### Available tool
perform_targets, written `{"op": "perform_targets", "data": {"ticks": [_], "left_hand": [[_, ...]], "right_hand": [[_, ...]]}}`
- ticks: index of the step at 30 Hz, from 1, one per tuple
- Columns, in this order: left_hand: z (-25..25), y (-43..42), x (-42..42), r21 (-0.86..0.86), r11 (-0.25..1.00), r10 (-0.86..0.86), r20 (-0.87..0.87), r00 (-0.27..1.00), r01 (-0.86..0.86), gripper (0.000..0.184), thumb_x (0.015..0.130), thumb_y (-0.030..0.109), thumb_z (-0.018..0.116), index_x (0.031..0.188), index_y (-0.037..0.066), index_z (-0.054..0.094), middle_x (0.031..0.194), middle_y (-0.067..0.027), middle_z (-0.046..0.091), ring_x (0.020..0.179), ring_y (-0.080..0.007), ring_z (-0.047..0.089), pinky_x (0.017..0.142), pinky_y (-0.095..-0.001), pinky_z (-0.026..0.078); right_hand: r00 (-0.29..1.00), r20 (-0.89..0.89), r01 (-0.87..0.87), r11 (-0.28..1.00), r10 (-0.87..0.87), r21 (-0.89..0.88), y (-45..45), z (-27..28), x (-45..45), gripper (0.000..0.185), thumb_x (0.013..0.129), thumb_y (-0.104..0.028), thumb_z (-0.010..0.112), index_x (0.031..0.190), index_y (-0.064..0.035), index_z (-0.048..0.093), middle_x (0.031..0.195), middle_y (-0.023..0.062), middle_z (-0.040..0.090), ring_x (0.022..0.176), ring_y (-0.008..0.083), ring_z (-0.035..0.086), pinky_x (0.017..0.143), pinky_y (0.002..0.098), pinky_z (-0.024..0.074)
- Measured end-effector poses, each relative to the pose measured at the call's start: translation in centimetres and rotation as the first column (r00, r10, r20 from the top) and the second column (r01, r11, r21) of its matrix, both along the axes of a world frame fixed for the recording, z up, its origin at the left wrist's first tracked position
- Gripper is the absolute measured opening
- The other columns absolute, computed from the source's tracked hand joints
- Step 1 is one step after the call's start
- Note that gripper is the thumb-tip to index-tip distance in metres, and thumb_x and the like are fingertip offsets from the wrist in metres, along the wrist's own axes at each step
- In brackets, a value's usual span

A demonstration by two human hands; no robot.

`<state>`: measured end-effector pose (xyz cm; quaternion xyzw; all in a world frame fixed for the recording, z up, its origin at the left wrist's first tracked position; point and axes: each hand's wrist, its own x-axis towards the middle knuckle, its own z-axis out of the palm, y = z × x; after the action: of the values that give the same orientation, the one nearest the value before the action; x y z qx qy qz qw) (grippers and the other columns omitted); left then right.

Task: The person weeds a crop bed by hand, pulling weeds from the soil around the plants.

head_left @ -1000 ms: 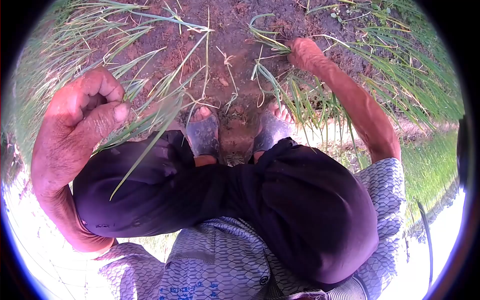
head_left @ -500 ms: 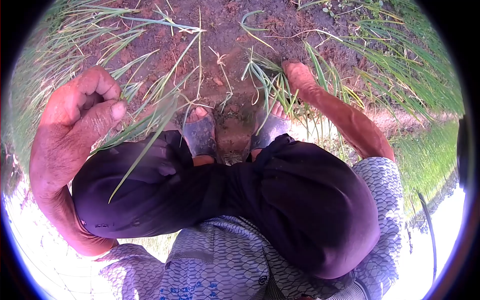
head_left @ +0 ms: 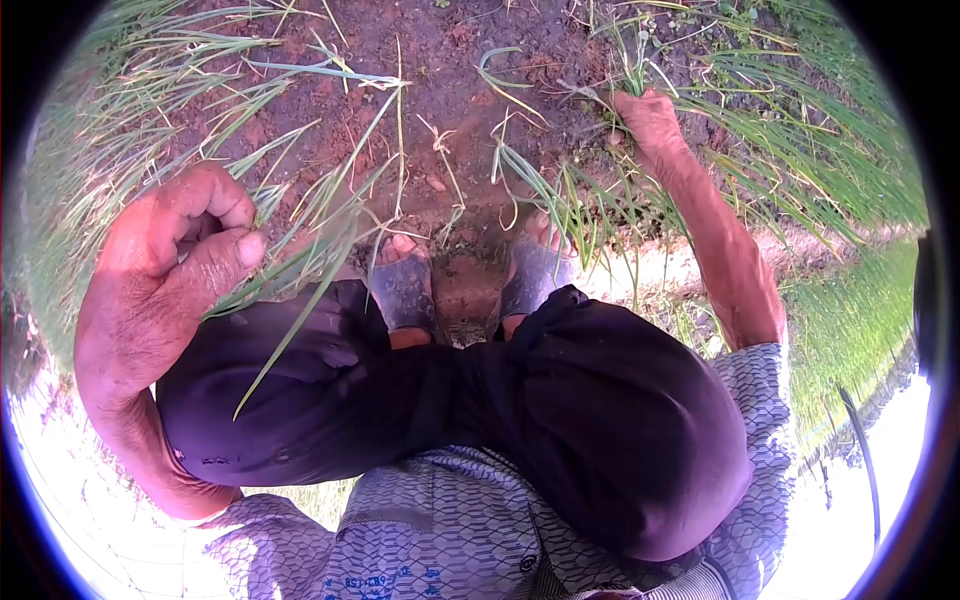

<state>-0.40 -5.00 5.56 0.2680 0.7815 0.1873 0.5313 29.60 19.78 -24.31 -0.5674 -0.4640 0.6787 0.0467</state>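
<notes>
My left hand (head_left: 165, 270) is closed in a pinch at the left. A few long, thin green onion plants (head_left: 300, 335) fan out from its thumb and fingertip, one blade hanging over my left knee. My right hand (head_left: 652, 118) is closed low at the soil, farther forward on the right. Green onion leaves (head_left: 635, 68) stick up past its knuckles; their roots are hidden by the fingers. Between the hands, an uprooted-looking onion plant (head_left: 535, 175) and dry stalks (head_left: 442, 150) lie on the dark soil.
My feet in dark sandals (head_left: 402, 285) rest on damp soil (head_left: 440, 60), below my dark-clothed knees (head_left: 620, 410). Dense rows of onion leaves (head_left: 800, 130) lean in from the right, with more on the left (head_left: 130, 100). A thin dark stick (head_left: 862, 460) stands at the far right.
My right hand has moved forward and right, away from the leaves beside my foot to another clump. My left hand has shifted slightly right and down with its onion plants.
</notes>
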Motion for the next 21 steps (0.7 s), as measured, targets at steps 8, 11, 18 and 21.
{"op": "perform_targets", "data": {"ticks": [8,11,18,21], "left_hand": [[0.5,0.7,-0.2,-0.068,0.995,-0.07,-0.004,0.998,0.07,0.015,0.085,0.006,0.067,0.086,0.0,0.053,0.076,-0.002,0.052,0.071,-0.0089,0.047,0.064,-0.0269,0.04],[1.1,1.1,-0.5,-0.067,0.991,-0.118,-0.013,0.993,0.117,0.015,0.086,0.008,0.066,0.088,0.001,0.053,0.079,-0.0031,0.054,0.073,-0.0108,0.05,0.066,-0.0279,0.042],[1.4,0.9,-1.8,0.042,0.926,-0.369,-0.117,0.922,0.376,0.017,0.087,0.021,0.065,0.089,0.004,0.061,0.084,-0.013,0.062,0.082,-0.0305,0.062,0.073,-0.0405,0.048],[1.3,1.3,-1.9,0.075,0.874,-0.461,-0.189,0.867,0.481,0.021,0.089,0.023,0.065,0.093,0.003,0.062,0.087,-0.0133,0.063,0.083,-0.0318,0.063,0.073,-0.0409,0.049]], "right_hand": [[0.001,0.662,-0.99,-0.093,0.749,0.107,-3.5,1.2,-0.9,0.026,0.084,-0.001,0.06,0.109,0.0012,0.057,0.085,0.0217,0.067,0.078,0.0296,0.071,0.068,0.0394,0.0603],[0.07,0.739,-0.985,-0.072,0.67,0.159,-6.5,-1.3,1.5,0.024,0.081,0.004,0.058,0.104,-0.0012,0.06,0.093,0.0242,0.066,0.084,0.0379,0.07,0.074,0.0422,0.0588],[-0.364,0.616,-0.91,-0.408,0.699,-0.075,-4.9,-1.2,1.5,0.029,0.085,-0.025,0.058,0.107,-0.0104,0.071,0.099,0.0145,0.071,0.092,0.0284,0.07,0.081,0.0393,0.0559],[-0.112,0.521,-0.993,-0.077,0.846,-0.088,-2.9,2.9,1.3,0.025,0.082,-0.023,0.059,0.1,-0.0094,0.07,0.087,0.0116,0.072,0.082,0.0248,0.069,0.072,0.0345,0.0562]]}}
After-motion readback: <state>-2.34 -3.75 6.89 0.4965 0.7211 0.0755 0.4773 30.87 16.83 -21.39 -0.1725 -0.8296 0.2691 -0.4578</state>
